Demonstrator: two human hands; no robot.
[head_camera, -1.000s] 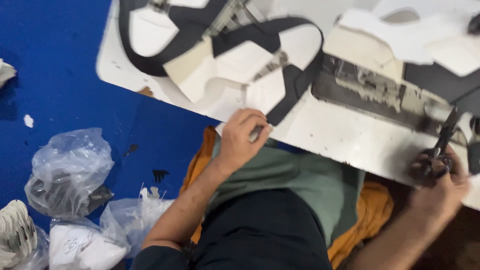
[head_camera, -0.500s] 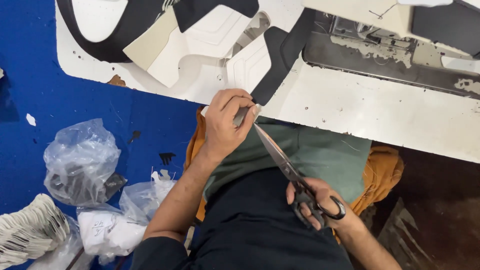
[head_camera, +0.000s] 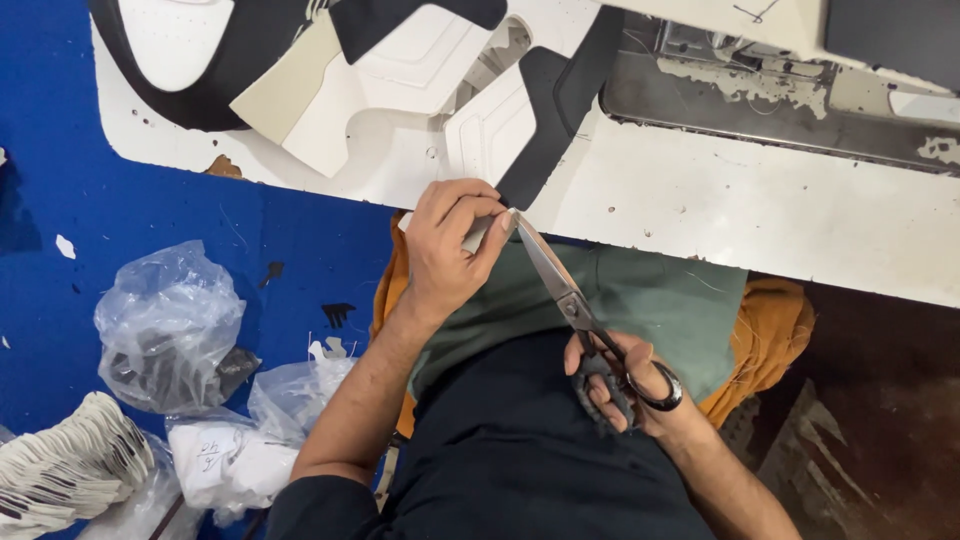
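I am pinching a small pale piece (head_camera: 478, 232) in my left hand (head_camera: 452, 250) at the worktop (head_camera: 720, 205) edge, while my right hand (head_camera: 625, 385), grip clamped on scissors (head_camera: 560, 290), is trimming it; next I judge a steady closing snip.

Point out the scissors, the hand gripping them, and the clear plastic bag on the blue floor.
scissors (head_camera: 560, 290), head view, on the blades near the pivot.
right hand (head_camera: 620, 385), head view, on the fingers through the handles.
clear plastic bag (head_camera: 170, 325), head view, on its crumpled middle.
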